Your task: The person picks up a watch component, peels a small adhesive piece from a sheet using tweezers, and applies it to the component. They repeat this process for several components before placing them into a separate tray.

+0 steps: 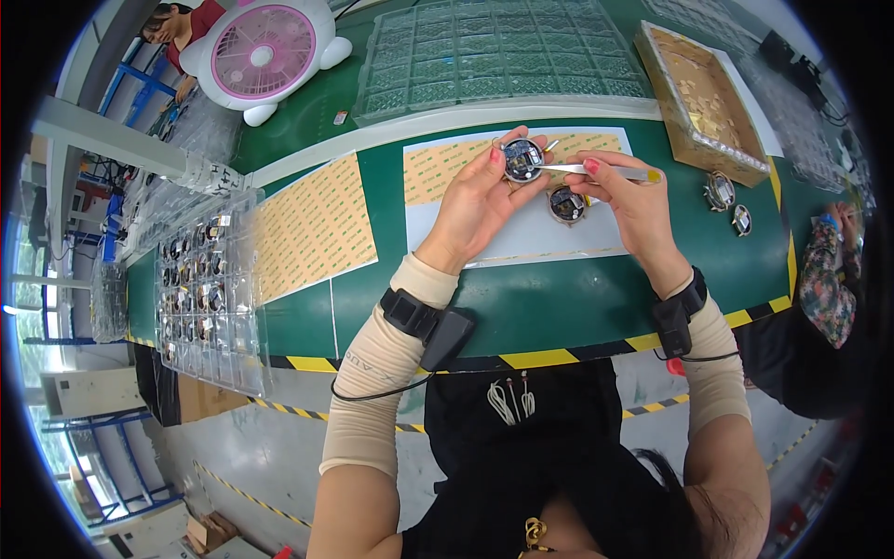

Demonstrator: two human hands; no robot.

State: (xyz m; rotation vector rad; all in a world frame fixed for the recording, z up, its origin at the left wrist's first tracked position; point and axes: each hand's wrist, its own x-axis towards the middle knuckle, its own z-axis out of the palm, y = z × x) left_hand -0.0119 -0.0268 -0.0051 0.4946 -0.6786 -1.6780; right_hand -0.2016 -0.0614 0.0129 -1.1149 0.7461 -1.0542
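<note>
Part in hand: small round disc-shaped assembly with dark face and metal rim (523, 159), upper centre of the frame, raised just above the white sheet
Left hand (475, 200): fingers curled closed around the round assembly, thumb and fingertips on its rim
Right hand (633, 200): pinched tight on slim silver metal tweezers with a yellow end (596, 170), tips touching the round assembly's right edge
Just below: second round dark assembly (566, 204) lying on the white sheet (521, 244), between the two hands
Under the sheet: tan adhesive paper (447, 172) at upper centre, on green bench mat (559, 298)
Right of frame: two more round parts (728, 203), near brown cardboard box of small tan pieces (700, 98)
Left of frame: larger tan adhesive sheet (312, 228), then clear plastic tray of round parts (207, 293)
Top left: white and pink desk fan (265, 53)
</note>
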